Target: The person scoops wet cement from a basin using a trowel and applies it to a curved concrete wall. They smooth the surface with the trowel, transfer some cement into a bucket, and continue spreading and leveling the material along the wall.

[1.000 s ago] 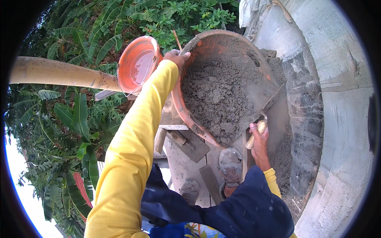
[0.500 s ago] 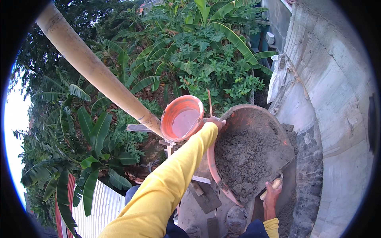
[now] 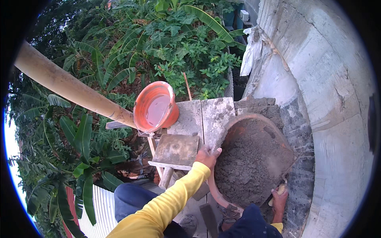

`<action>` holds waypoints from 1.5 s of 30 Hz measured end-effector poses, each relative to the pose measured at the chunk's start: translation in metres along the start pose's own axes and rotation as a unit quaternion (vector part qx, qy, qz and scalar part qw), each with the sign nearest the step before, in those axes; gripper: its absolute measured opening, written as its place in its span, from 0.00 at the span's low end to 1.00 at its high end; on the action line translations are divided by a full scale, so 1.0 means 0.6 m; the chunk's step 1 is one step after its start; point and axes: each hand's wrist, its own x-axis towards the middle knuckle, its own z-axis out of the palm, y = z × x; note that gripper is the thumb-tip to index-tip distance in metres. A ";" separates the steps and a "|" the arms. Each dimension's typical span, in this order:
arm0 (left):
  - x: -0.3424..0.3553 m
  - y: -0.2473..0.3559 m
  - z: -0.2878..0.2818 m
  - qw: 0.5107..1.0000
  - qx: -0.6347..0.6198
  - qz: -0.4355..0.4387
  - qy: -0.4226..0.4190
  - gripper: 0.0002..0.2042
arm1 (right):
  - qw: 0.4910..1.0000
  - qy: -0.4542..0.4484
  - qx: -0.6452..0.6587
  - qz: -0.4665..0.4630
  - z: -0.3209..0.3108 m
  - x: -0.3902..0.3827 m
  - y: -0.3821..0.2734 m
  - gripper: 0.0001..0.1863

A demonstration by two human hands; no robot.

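My left hand (image 3: 207, 157) grips the left rim of a round orange basin (image 3: 215, 192) that is heaped with wet grey mortar (image 3: 248, 166). At the basin's near right side, my right hand (image 3: 279, 199) is closed round the pale handle of a trowel (image 3: 282, 189). Its blade lies over the right part of the basin, hard to tell from the mortar around it. Left of the basin, an orange bucket (image 3: 171, 115) holds cloudy liquid. A square board with a wooden handle (image 3: 176, 150) sits nearer me, just left of my left hand.
Grey planks (image 3: 216, 115) lie beyond the basin, with a mortar strip (image 3: 260, 109) along the wall. A curved concrete wall (image 3: 333, 99) bounds the right side. A thick bamboo pole (image 3: 75, 87) slants in at left. Banana plants (image 3: 83, 139) grow below, beside a corrugated roof (image 3: 105, 210).
The basin has shifted nearer me and away from the bucket, uncovering planks and the mortar strip. My left hand came back with it, revealing the square board. My right hand still holds the trowel.
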 end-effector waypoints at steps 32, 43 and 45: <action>-0.097 0.131 -0.033 0.930 0.138 0.324 0.108 0.34 | 0.964 -0.177 0.151 -0.130 0.256 0.161 -0.416 0.23; 0.125 0.237 0.012 0.966 -0.215 0.017 -0.145 0.14 | 0.931 -0.168 0.005 -0.323 0.281 0.088 -0.391 0.21; 0.249 0.240 0.010 0.985 -0.020 0.098 -0.142 0.16 | 0.961 -0.151 0.071 -0.221 0.247 0.083 -0.350 0.19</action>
